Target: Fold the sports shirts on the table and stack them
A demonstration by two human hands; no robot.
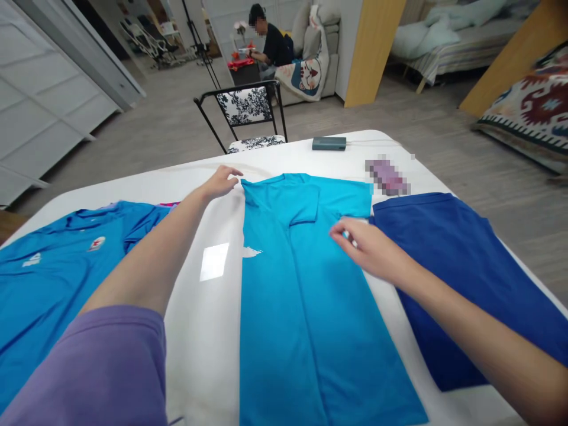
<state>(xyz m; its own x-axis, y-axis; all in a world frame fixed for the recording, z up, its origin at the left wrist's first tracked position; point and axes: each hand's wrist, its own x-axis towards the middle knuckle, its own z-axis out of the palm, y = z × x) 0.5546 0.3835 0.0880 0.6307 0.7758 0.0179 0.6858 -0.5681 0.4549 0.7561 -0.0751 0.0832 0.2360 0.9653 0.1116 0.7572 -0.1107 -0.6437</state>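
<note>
A turquoise short-sleeved T-shirt (284, 296) lies on the white table (199, 331), its left side folded inward lengthwise, with one sleeve lying across the front. Just off its upper left corner is my left hand (223, 181), thumb and fingers parted, holding nothing. Over the shirt's right side, just below the other sleeve, my right hand (366, 245) has its thumb and fingertips drawn together in a pinch. No cloth rises from those fingertips. A dark blue folded garment (448, 278) lies to the right, partly behind my right forearm.
Another blue T-shirt (57, 266) with small prints is spread at the left. A grey-green box-like device (329, 144) with a cable and a blurred phone-like object (387, 176) lie at the far side. Beyond stand a folding chair (246, 106) and a seated person (273, 44).
</note>
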